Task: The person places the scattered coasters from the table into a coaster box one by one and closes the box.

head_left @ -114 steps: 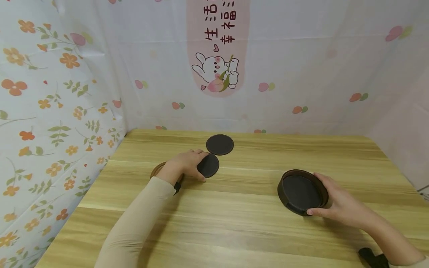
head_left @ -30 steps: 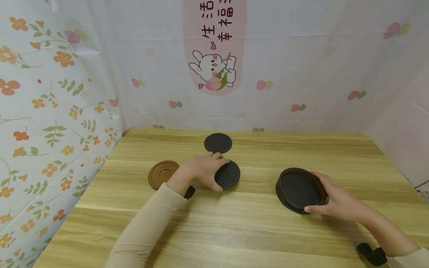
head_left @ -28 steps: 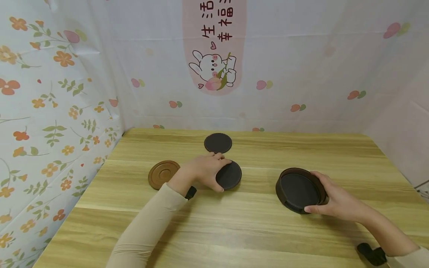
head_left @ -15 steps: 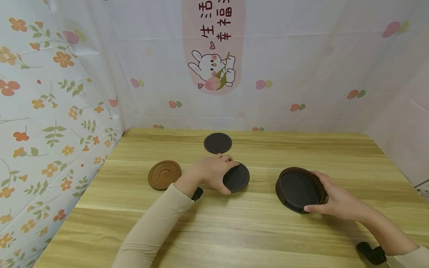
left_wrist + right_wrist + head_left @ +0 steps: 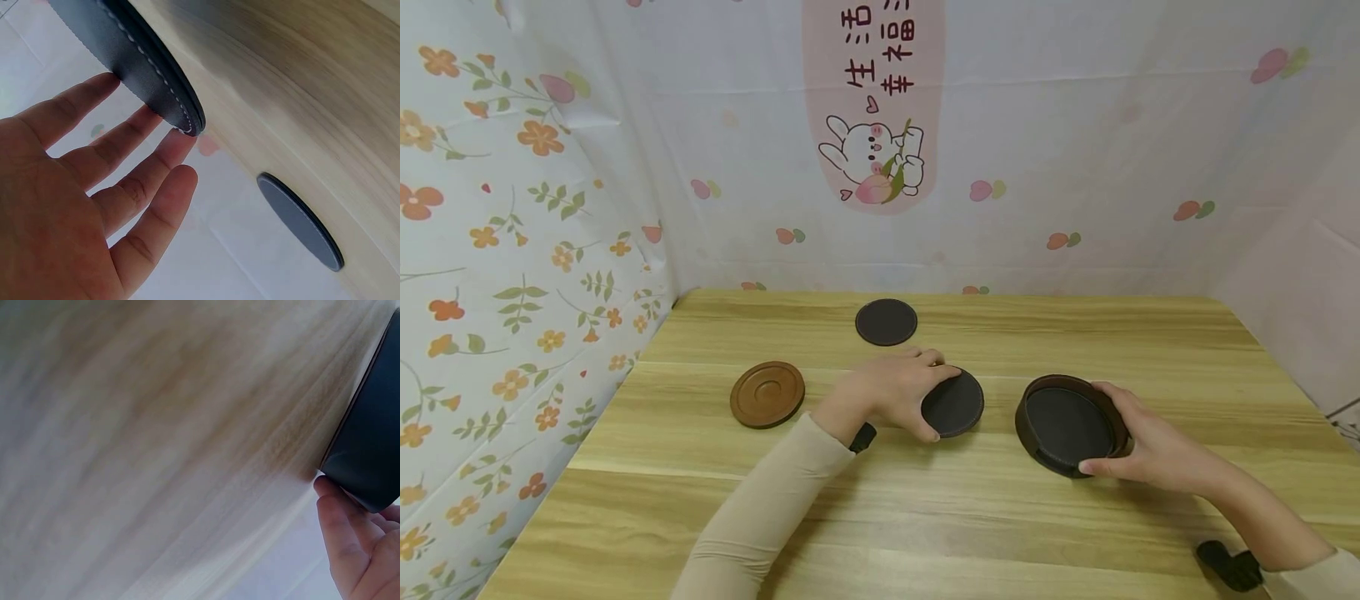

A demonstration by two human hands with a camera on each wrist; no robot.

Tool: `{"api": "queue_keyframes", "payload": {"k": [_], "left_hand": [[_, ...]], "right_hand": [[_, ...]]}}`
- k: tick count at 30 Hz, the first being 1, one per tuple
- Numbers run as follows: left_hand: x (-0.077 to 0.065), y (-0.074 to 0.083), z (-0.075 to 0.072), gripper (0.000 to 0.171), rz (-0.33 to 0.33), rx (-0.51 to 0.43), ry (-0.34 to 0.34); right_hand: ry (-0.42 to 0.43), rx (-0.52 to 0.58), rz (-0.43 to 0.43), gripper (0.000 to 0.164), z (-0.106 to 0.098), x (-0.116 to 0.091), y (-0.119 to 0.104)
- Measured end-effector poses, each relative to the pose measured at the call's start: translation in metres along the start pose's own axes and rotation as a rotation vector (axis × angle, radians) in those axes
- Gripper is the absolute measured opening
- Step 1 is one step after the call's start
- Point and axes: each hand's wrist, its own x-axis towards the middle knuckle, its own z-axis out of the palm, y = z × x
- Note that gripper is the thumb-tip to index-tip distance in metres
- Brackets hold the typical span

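Note:
My left hand [image 5: 901, 390] pinches a round black coaster [image 5: 955, 405] by its edge, thumb on the near side and fingers on the far side. In the left wrist view the stitched rim of this coaster [image 5: 140, 62] shows above the table, with the fingertips at its edge. To its right stands a round dark coaster holder [image 5: 1070, 425] with a notch in its front wall and a black bottom or coaster inside. My right hand [image 5: 1150, 442] grips the holder's right side; the right wrist view shows fingers against its dark outer wall [image 5: 369, 437].
A brown coaster [image 5: 767, 394] with ring grooves lies on the wooden table [image 5: 887, 517] at the left. Another black coaster [image 5: 886, 322] lies near the back edge. A patterned white cloth [image 5: 730, 217] hangs behind the table.
The left hand has carried the black coaster steadily rightward, from beside the brown coaster toward the holder, uncovering the brown one. The right hand stays on the holder.

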Motion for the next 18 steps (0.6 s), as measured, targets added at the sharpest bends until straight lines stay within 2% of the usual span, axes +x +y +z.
{"api": "queue_keyframes", "payload": {"k": [18], "left_hand": [[0.021,0.026,-0.011,0.091,0.041,-0.014,0.01]], "right_hand": [[0.015,-0.003,-0.002,0.113,0.0,-0.001,-0.002]]}}
